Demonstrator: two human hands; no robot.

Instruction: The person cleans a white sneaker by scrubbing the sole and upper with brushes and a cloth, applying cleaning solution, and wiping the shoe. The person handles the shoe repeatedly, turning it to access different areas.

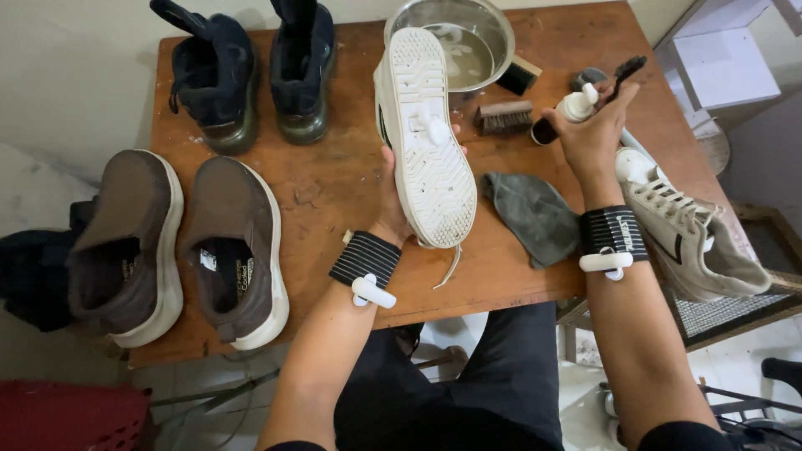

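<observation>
The white sneaker (pixel 424 138), judged light and stiff-soled, was clasped at mid-sole by the left hand (pixel 391 196); the right hand (pixel 595 134) was closed on a bottle (pixel 575 107) and brush (pixel 622 73).

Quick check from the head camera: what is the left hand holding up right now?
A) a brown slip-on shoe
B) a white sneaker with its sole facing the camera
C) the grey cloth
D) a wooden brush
B: the left hand grips the white sneaker upright with its patterned sole toward the camera, while the grey cloth lies on the table beside it.
</observation>
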